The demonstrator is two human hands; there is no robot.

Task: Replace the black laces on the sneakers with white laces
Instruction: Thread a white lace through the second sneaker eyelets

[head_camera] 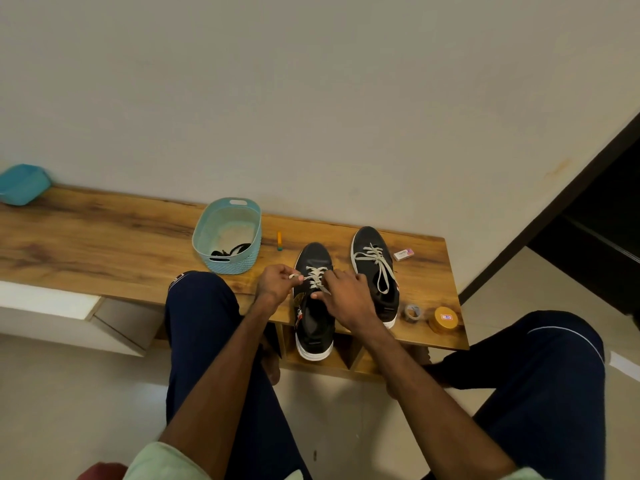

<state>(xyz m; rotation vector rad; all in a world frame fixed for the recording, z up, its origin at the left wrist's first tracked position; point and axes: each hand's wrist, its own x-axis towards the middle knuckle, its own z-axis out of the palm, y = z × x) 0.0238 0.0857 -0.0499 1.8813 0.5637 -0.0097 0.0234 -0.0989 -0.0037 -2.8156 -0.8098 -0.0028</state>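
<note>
On the desk [104, 244], the left grip [277, 284] pinches one end of the white lace [317, 273] on the near sneaker [313, 258]; the right grip [346, 296] pinches its other strand.

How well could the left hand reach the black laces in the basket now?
Probably yes, once freed: the left hand pinches a white lace on the near sneaker, but the basket holding the black laces stands open just beyond it, nothing between.
</note>
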